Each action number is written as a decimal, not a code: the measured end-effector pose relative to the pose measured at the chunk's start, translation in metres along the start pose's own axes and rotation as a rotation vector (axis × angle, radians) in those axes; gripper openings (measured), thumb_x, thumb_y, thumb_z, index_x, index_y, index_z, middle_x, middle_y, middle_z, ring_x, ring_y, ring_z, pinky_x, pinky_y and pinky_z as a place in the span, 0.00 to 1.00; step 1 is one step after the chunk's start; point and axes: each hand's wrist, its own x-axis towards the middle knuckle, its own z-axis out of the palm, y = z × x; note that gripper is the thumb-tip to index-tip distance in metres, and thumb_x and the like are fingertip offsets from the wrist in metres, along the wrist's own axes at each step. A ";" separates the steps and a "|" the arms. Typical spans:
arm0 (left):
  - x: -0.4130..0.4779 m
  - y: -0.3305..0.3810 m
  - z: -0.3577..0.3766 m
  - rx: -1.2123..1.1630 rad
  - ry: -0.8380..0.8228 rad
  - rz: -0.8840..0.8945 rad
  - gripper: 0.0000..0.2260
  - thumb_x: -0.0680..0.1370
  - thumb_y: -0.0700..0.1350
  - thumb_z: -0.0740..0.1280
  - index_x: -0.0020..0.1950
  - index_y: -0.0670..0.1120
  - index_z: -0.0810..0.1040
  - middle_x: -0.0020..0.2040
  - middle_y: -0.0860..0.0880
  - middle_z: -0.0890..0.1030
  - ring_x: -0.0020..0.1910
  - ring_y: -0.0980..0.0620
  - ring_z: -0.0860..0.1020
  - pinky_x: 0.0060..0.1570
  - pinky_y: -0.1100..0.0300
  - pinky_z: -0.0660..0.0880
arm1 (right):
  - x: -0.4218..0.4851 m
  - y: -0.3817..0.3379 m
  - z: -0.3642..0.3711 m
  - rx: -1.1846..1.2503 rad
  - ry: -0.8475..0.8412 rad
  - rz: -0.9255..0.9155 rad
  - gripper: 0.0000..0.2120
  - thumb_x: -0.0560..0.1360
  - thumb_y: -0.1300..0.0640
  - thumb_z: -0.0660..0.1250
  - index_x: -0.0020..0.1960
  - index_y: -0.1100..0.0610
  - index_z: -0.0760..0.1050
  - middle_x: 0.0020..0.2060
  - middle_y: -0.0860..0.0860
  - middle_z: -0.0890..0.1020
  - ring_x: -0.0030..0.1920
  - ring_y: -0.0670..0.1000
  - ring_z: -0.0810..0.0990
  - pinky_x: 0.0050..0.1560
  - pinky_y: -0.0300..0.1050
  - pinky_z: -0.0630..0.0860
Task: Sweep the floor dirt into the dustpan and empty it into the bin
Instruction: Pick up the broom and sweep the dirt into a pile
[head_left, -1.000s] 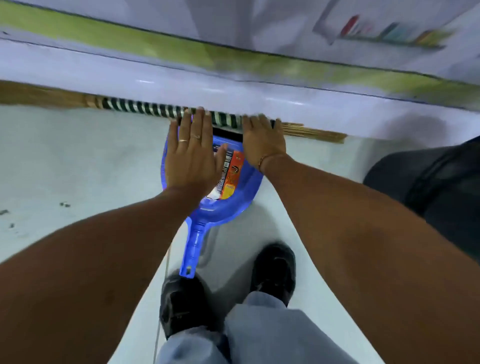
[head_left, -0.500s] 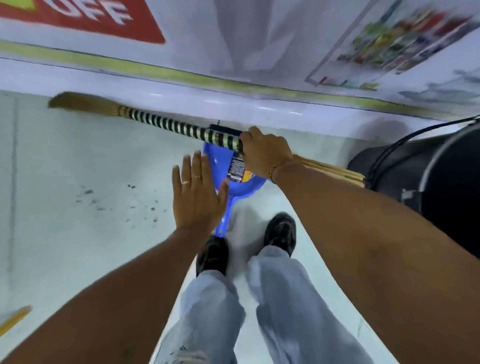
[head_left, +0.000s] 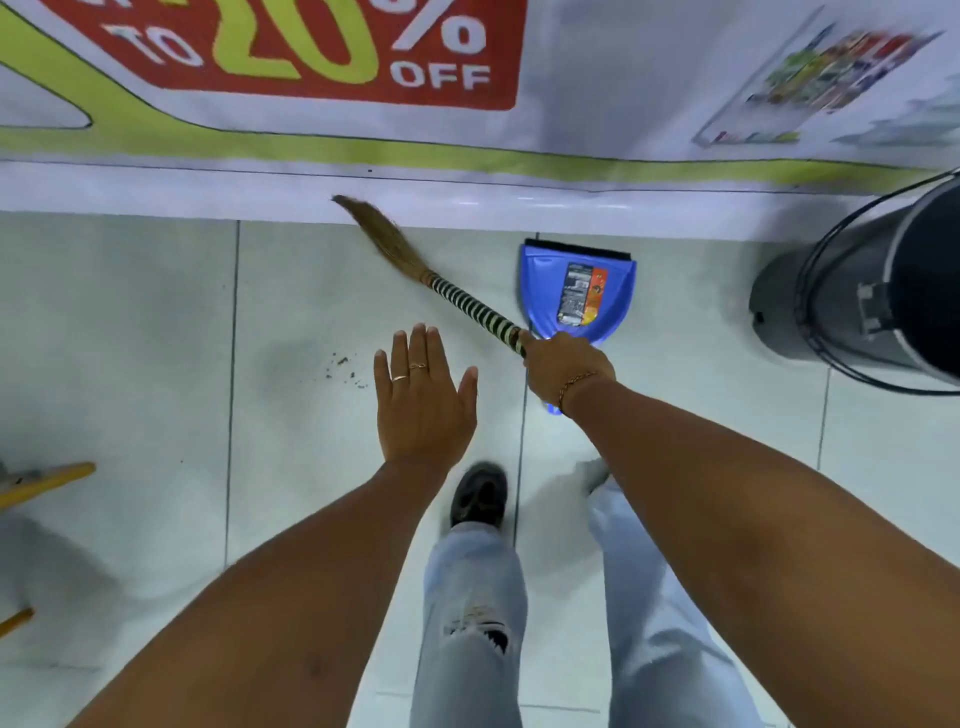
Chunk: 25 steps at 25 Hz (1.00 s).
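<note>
My right hand is gripping the broom, dustpan just beyond; my left hand is hovering flat, fingers spread, dirt seemingly just left

Setting: retail shop interior. Evidence: large red-and-yellow sale banner reading "20% OFF" along the wall base; printed panel of assorted packaged products beside it; pale tiled floor; dark bin standing nearby
</note>
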 end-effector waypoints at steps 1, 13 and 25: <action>-0.008 -0.013 0.001 0.007 0.006 0.001 0.27 0.80 0.54 0.54 0.73 0.38 0.58 0.74 0.39 0.65 0.75 0.41 0.59 0.74 0.44 0.53 | -0.009 -0.013 0.013 -0.003 -0.013 0.007 0.21 0.80 0.56 0.50 0.73 0.50 0.59 0.60 0.60 0.76 0.59 0.64 0.75 0.54 0.55 0.74; -0.121 -0.057 0.040 -0.116 0.089 -0.012 0.25 0.80 0.52 0.55 0.72 0.37 0.62 0.72 0.38 0.68 0.73 0.41 0.63 0.74 0.45 0.57 | -0.149 -0.052 0.148 0.127 0.130 -0.026 0.24 0.80 0.54 0.53 0.75 0.45 0.55 0.52 0.61 0.78 0.47 0.64 0.79 0.39 0.49 0.67; -0.233 -0.090 0.075 -0.082 0.010 0.059 0.26 0.81 0.52 0.54 0.73 0.38 0.59 0.74 0.39 0.65 0.75 0.42 0.59 0.75 0.47 0.53 | -0.226 -0.090 0.237 0.559 -0.102 0.403 0.25 0.80 0.54 0.52 0.76 0.46 0.53 0.62 0.61 0.74 0.60 0.62 0.75 0.58 0.51 0.74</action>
